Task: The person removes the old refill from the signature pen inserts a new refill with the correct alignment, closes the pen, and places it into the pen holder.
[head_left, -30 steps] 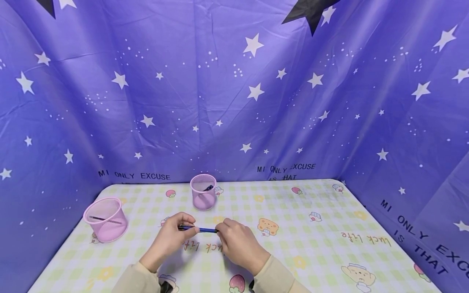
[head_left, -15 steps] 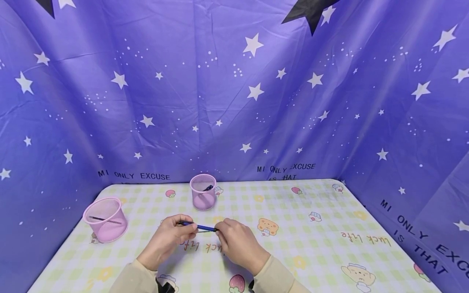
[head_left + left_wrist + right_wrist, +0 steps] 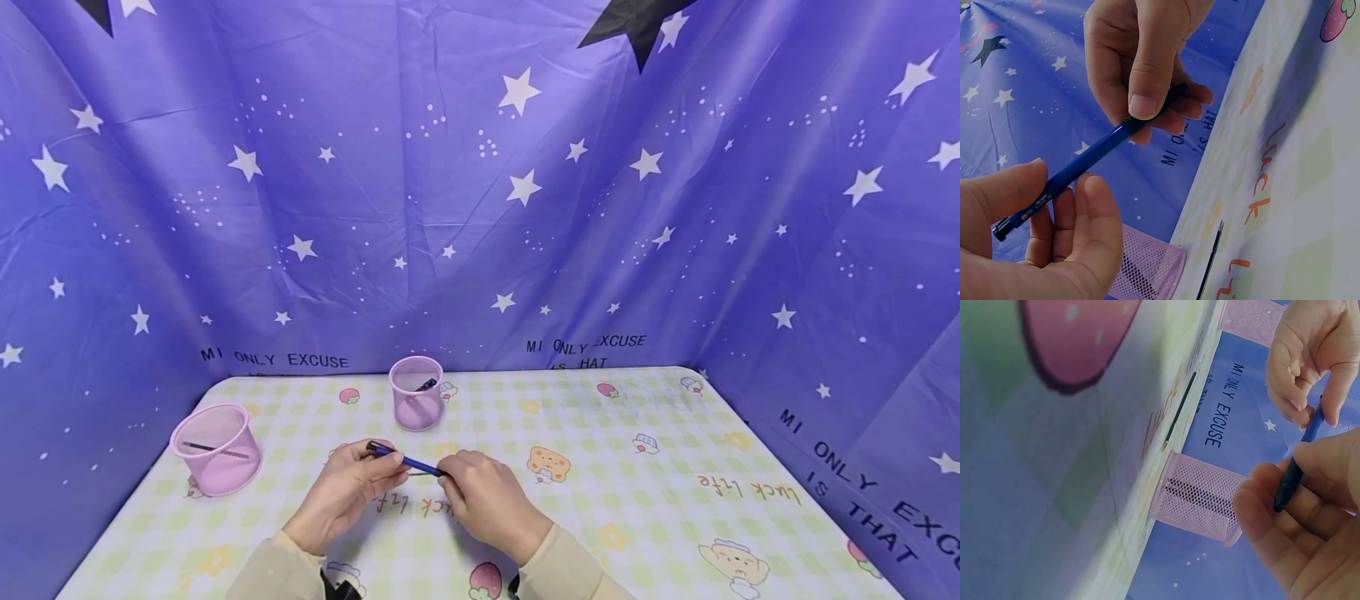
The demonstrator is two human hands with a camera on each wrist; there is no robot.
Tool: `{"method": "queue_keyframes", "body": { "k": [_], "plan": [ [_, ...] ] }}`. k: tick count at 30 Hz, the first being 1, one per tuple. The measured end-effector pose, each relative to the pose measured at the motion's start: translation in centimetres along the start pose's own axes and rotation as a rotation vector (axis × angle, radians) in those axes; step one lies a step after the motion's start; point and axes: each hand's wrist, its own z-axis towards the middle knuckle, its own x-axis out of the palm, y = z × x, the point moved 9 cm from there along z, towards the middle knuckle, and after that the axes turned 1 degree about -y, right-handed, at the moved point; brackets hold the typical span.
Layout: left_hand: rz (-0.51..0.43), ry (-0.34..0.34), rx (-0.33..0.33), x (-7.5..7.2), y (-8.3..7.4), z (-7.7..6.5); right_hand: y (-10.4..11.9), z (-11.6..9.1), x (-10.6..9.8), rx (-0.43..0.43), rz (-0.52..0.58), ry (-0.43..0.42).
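Note:
A blue pen [image 3: 1088,159] with a dark grip section is held between both hands above the table. My left hand [image 3: 348,487] pinches its push-button end between thumb and fingers, seen at lower left in the left wrist view. My right hand [image 3: 487,500] pinches the dark grip end; the right wrist view shows the tapered tip [image 3: 1285,494] between its thumb and fingers. Beneath the pen, a thin dark pen refill [image 3: 1212,253] lies on the tablecloth, touched by neither hand. In the head view the pen and hands hide part of this refill.
A pink mesh pen cup [image 3: 417,412] stands beyond the hands with a dark item inside. Another pink mesh cup [image 3: 225,475] at left holds a thin dark stick-like item. The checked tablecloth [image 3: 660,517] extends right; a purple star-printed curtain [image 3: 465,208] surrounds the table's back and sides.
The pen has gone from nearly level to tilted, its left end raised. My left hand has turned slightly and shifted its fingers; the right hand has barely moved. The refill below shows more.

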Motion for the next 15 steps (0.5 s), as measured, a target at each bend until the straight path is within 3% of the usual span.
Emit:
{"method": "queue_keyframes", "body": {
  "k": [9, 15],
  "plan": [
    [0.0, -0.121, 0.055, -0.6, -0.5, -0.2, 0.0, -0.1, -0.1, -0.003, 0.007, -0.009],
    [-0.019, -0.163, 0.091, -1.0, -1.0, -0.2, -0.1, -0.2, -0.4, 0.012, 0.007, -0.019]
  ]
}}
